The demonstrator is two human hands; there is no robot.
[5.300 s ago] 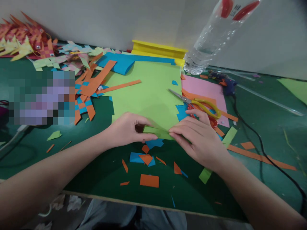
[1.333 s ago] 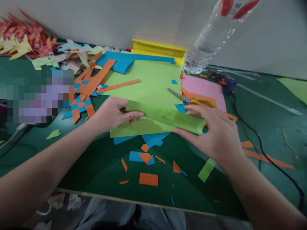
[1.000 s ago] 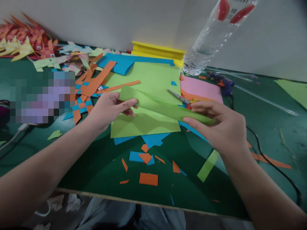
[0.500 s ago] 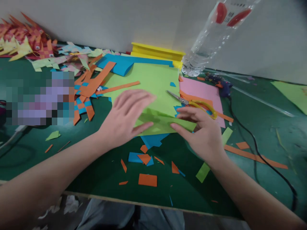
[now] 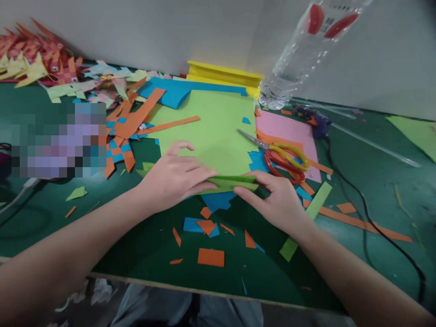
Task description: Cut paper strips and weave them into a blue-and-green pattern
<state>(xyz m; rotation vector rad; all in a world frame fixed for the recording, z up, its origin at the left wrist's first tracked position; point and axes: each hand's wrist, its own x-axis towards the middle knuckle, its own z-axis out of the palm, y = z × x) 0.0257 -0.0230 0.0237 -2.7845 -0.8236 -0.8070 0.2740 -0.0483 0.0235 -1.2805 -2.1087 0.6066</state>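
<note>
The green paper [image 5: 211, 131] lies on the table [image 5: 136, 245], its near edge turned over in a fold [image 5: 235, 182]. The left hand [image 5: 177, 175] lies flat and open on it. The right hand [image 5: 275, 197] pinches the fold's end. It is best to keep the edges lined up and rub hard along the fold.

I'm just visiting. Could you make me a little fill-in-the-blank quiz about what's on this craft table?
1. The left hand and the right hand both touch a folded paper whose colour is ____.
2. The scissors lie nearest the person's ____ hand.
3. The bottle at the back is made of clear ____.
Missing words: green; right; plastic.
</note>
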